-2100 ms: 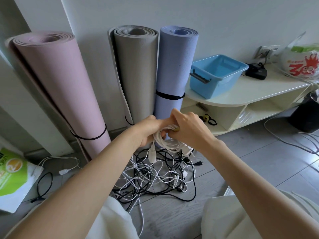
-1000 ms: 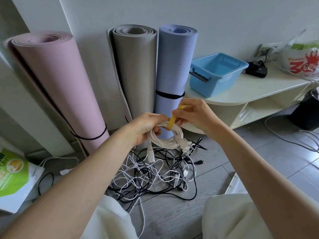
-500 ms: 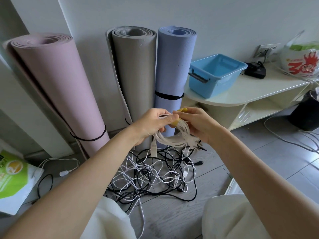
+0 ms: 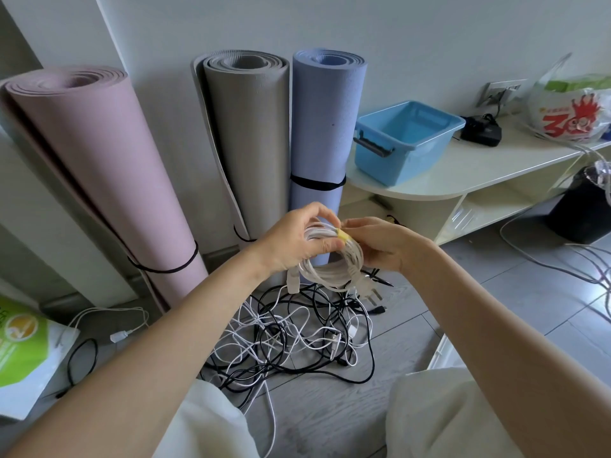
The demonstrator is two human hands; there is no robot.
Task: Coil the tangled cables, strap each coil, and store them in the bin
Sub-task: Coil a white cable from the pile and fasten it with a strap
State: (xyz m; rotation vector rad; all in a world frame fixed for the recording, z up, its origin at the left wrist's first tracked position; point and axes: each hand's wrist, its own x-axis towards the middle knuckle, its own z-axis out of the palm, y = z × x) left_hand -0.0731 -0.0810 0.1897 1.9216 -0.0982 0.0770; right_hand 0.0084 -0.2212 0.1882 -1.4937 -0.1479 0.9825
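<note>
White coil point(image 4: 330, 266) gripped by left hand point(image 4: 294, 242); right hand point(image 4: 380, 242) pinching yellow strap point(image 4: 343, 238); tangled cables point(image 4: 297, 335) below hands remain, bin point(image 4: 405, 142) unfilled.

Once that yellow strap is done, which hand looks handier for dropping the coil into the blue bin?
Probably the right hand: the blue bin sits up on its side, nearer it than the left hand.

We've got open air between our hands and the blue bin point(image 4: 405, 140) up on the shelf point(image 4: 463, 180), its mouth unobstructed. Straight ahead, three rolled mats point(image 4: 325, 133) wall us off. Below, the tangled cables point(image 4: 297, 335) clutter the floor; bare tiles point(image 4: 515, 292) lie to the right.
</note>
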